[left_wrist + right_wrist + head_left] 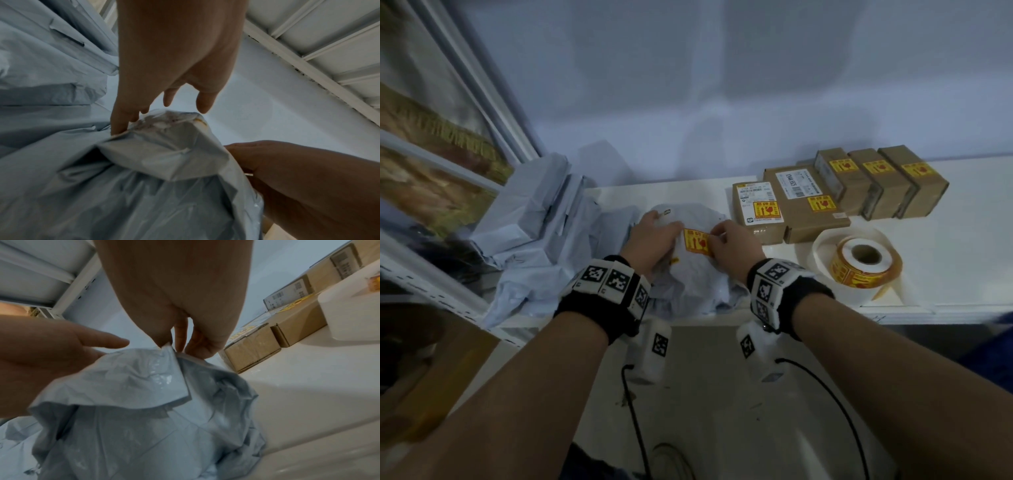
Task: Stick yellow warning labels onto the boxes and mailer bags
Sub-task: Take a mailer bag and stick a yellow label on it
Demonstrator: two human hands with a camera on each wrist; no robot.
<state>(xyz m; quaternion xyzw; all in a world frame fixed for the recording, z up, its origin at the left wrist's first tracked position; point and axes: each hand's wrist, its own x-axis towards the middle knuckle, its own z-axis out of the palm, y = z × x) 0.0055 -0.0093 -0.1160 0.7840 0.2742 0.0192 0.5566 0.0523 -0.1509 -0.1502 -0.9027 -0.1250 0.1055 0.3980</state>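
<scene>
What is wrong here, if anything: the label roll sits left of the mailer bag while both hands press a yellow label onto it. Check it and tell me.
One thing is wrong: the label roll sits to the right of the mailer bag, not left, as the head view shows. The rest holds: the left hand and right hand are on the bag at the yellow label.

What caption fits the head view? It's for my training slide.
Both hands place a yellow label on a grey mailer bag beside labelled boxes.
</scene>
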